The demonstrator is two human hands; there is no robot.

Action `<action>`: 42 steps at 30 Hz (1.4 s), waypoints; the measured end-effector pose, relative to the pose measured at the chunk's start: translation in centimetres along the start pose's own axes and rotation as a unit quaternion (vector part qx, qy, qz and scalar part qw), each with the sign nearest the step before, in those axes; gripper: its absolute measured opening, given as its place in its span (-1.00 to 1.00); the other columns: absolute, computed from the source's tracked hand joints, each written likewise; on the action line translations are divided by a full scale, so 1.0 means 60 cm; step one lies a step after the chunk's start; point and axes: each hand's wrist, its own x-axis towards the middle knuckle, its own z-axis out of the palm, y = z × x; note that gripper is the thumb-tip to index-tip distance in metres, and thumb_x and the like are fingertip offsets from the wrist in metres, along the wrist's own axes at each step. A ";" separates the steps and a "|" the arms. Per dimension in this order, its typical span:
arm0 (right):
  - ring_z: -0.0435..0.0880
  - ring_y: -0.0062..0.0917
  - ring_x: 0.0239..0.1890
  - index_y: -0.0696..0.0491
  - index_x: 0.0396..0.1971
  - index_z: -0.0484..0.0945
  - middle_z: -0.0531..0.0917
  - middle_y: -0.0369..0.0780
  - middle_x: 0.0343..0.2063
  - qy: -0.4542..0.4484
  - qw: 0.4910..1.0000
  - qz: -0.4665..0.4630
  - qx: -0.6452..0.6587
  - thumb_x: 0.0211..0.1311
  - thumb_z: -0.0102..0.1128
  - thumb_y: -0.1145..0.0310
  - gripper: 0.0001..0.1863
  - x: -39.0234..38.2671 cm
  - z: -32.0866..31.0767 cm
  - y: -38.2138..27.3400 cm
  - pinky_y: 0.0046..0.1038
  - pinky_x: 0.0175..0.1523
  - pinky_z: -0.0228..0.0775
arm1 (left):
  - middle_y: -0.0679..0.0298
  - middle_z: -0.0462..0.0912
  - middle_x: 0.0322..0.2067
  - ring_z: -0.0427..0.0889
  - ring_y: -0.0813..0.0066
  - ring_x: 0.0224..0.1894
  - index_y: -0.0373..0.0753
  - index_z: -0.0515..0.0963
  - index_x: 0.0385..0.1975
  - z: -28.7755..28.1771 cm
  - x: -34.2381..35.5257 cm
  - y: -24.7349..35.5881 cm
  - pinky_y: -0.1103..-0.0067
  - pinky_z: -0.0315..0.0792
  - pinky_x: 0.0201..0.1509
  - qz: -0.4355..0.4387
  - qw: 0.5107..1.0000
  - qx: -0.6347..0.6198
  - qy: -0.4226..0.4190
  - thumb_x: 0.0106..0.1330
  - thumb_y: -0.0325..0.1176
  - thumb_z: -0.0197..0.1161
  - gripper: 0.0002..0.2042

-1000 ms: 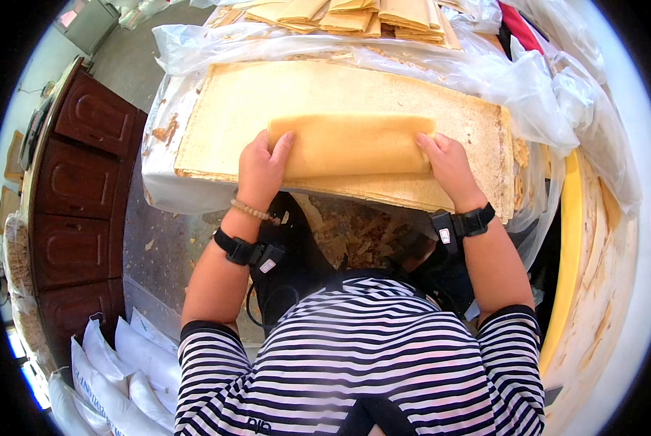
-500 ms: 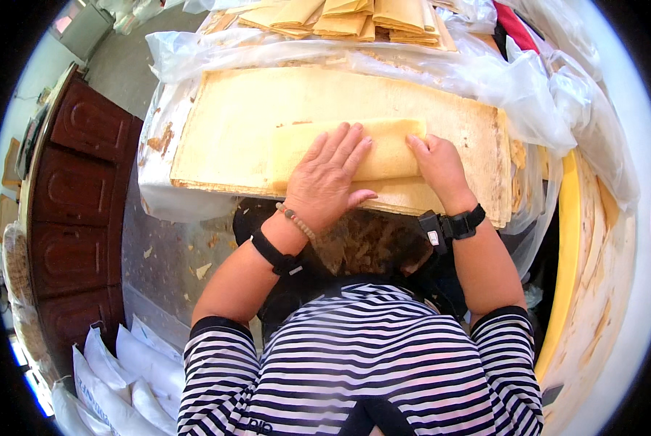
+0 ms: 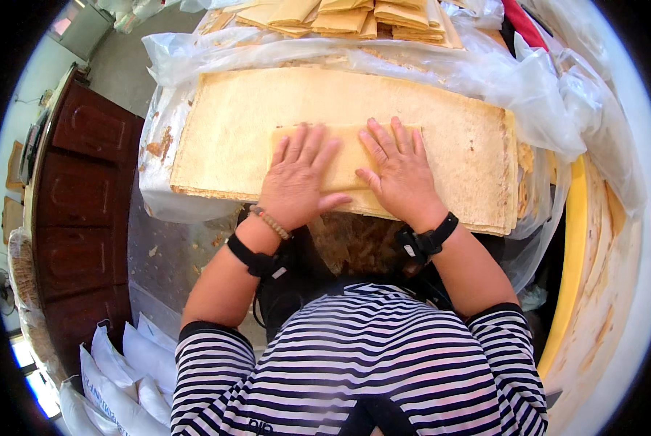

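A folded, pale yellow thin sheet (image 3: 347, 154) lies near the front edge of a stack of large flat sheets (image 3: 234, 131). My left hand (image 3: 296, 171) rests flat on its left part, fingers spread and a little blurred, thumb pointing right. On its right part lies my right hand (image 3: 399, 171), palm down, with the fingers stretched away from me. Both hands are open and grip nothing. What the sheet is made of, I cannot tell for sure.
Folded yellowish sheets (image 3: 340, 18) are piled at the far side. Clear plastic film (image 3: 478, 76) surrounds the stack. Dark red cabinets (image 3: 78, 189) stand at left, with white sacks (image 3: 129, 363) below them. A yellow-edged board (image 3: 574, 247) runs along the right.
My right hand has opened from its pinch on the sheet's right end and now lies flat on it. My left hand has slid slightly left and nearer.
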 end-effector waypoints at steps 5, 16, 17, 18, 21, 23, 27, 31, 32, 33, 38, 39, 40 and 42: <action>0.08 -0.20 0.51 -0.05 0.38 0.30 0.25 -0.21 0.44 -0.044 0.997 -0.003 0.062 0.41 0.03 0.01 -0.38 0.004 -0.024 0.023 -0.03 0.54 -0.20 | 0.00 0.30 0.35 0.26 0.03 0.40 -0.19 0.31 0.35 -0.021 0.009 -0.019 0.26 0.20 0.43 0.057 0.997 0.053 -0.003 0.14 0.12 0.35 -0.19; 0.21 -0.20 0.46 0.04 0.30 0.39 0.34 -0.11 0.38 0.024 0.979 0.140 0.143 0.35 0.14 0.18 -0.44 -0.073 -0.049 0.138 -0.04 0.51 -0.10 | 0.07 0.71 -0.37 0.67 0.11 -0.42 -0.06 0.44 0.25 -0.096 0.102 -0.067 0.29 0.56 -0.34 -0.001 0.999 0.014 0.052 0.26 -0.50 0.09 -0.50; 0.21 -0.21 0.45 0.04 0.28 0.42 0.34 -0.11 0.38 0.013 0.989 0.125 0.082 0.33 0.17 0.18 -0.44 -0.078 -0.040 0.143 -0.04 0.50 -0.10 | 0.16 0.67 -0.50 0.65 0.13 -0.50 -0.09 0.44 0.22 -0.115 0.132 -0.080 0.27 0.52 -0.45 -0.027 0.996 0.061 0.056 0.30 -0.47 0.04 -0.55; 0.21 -0.21 0.45 0.04 0.28 0.42 0.34 -0.11 0.38 0.015 0.988 0.129 0.087 0.33 0.17 0.18 -0.44 -0.081 -0.036 0.148 -0.04 0.50 -0.10 | 0.11 0.64 -0.56 0.63 0.07 -0.54 -0.07 0.43 0.24 -0.125 0.161 -0.102 0.22 0.49 -0.49 -0.067 0.993 0.059 0.077 0.33 -0.44 0.04 -0.55; 0.21 -0.24 0.46 0.03 0.26 0.45 0.33 -0.13 0.39 0.023 0.985 0.140 0.096 0.27 0.22 0.17 -0.43 -0.081 -0.035 0.147 -0.04 0.50 -0.10 | 0.04 0.61 -0.61 0.62 -0.04 -0.55 -0.06 0.48 0.18 -0.141 0.274 -0.164 0.12 0.48 -0.49 -0.123 0.969 0.114 0.182 0.37 -0.39 0.05 -0.62; 0.20 -0.24 0.46 0.01 0.24 0.46 0.33 -0.15 0.38 0.018 0.984 0.138 0.111 0.25 0.24 0.15 -0.43 -0.081 -0.035 0.145 -0.03 0.51 -0.10 | 0.05 0.68 -0.52 0.68 -0.05 -0.46 -0.05 0.51 0.14 -0.119 0.356 -0.220 0.11 0.53 -0.39 -0.117 0.943 0.202 0.239 0.37 -0.38 0.02 -0.64; 0.21 -0.25 0.45 0.01 0.21 0.47 0.36 -0.15 0.36 0.036 0.981 0.140 0.127 0.24 0.25 0.13 -0.44 -0.076 -0.033 0.144 -0.06 0.51 -0.09 | -0.11 0.69 -0.21 0.69 -0.07 -0.17 -0.22 0.49 0.12 -0.052 0.497 -0.259 0.22 0.56 -0.08 -0.095 0.995 0.033 0.017 0.32 -0.30 0.11 -0.62; 0.21 -0.26 0.44 0.01 0.20 0.48 0.36 -0.15 0.35 0.060 0.979 0.131 0.147 0.26 0.23 0.17 -0.48 -0.074 -0.029 0.145 -0.07 0.51 -0.09 | -0.18 0.64 -0.05 0.57 -0.08 0.11 -0.37 0.46 0.13 -0.017 0.514 -0.259 0.26 0.44 0.22 -0.043 0.989 -0.025 -0.140 0.31 -0.26 0.18 -0.55; 0.21 -0.26 0.44 0.01 0.20 0.48 0.36 -0.15 0.35 0.055 0.978 0.138 0.149 0.26 0.23 0.17 -0.48 -0.070 -0.031 0.142 -0.07 0.51 -0.09 | -0.17 0.63 -0.02 0.57 -0.07 0.12 -0.36 0.48 0.12 -0.019 0.492 -0.285 0.26 0.44 0.22 -0.013 0.996 0.017 -0.087 0.31 -0.25 0.19 -0.57; 0.28 -0.26 0.40 0.04 0.16 0.51 0.43 -0.14 0.29 0.081 0.978 0.115 0.154 0.26 0.23 0.19 -0.51 -0.068 -0.033 0.139 -0.09 0.49 -0.02 | -0.17 0.61 0.01 0.56 -0.06 0.13 -0.36 0.51 0.10 -0.014 0.472 -0.304 0.26 0.43 0.23 0.017 0.998 0.057 -0.034 0.32 -0.25 0.19 -0.58; 0.67 -0.30 -0.01 0.18 -0.03 0.62 0.70 -0.13 -0.08 0.215 0.941 0.082 0.248 0.35 0.15 0.30 -0.68 -0.126 -0.044 0.211 -0.33 0.14 0.49 | 0.05 0.63 0.07 0.59 0.07 0.11 -0.17 0.55 0.13 -0.052 0.344 -0.023 0.33 0.47 0.19 0.073 0.995 -0.043 -0.050 0.33 -0.25 0.29 -0.62; 0.69 -0.35 -0.05 0.18 -0.01 0.61 0.71 -0.15 -0.08 0.216 0.858 0.205 0.419 0.40 0.11 0.28 -0.67 -0.135 -0.073 0.220 -0.36 0.09 0.51 | 0.08 0.64 0.06 0.60 0.08 0.10 -0.15 0.55 0.12 -0.047 0.294 0.028 0.34 0.48 0.18 0.146 0.984 -0.090 -0.035 0.32 -0.26 0.32 -0.62; 0.71 -0.41 -0.09 0.19 0.02 0.60 0.72 -0.17 -0.08 0.202 0.732 0.320 0.566 0.45 0.08 0.26 -0.66 -0.149 -0.098 0.232 -0.40 0.04 0.53 | 0.10 0.65 0.05 0.61 0.10 0.10 -0.14 0.56 0.11 -0.045 0.241 0.091 0.35 0.49 0.18 0.120 0.976 -0.161 -0.081 0.29 -0.28 0.35 -0.62; 0.70 -0.52 -0.05 0.15 0.08 0.59 0.71 -0.21 -0.09 0.247 0.665 0.362 0.605 0.53 -0.01 0.14 -0.58 -0.185 -0.123 0.265 -0.49 0.11 0.49 | 0.13 0.56 0.19 0.52 0.15 0.25 -0.14 0.51 0.20 -0.027 0.171 0.173 0.36 0.41 0.31 0.174 0.957 -0.199 -0.118 0.23 -0.35 0.41 -0.50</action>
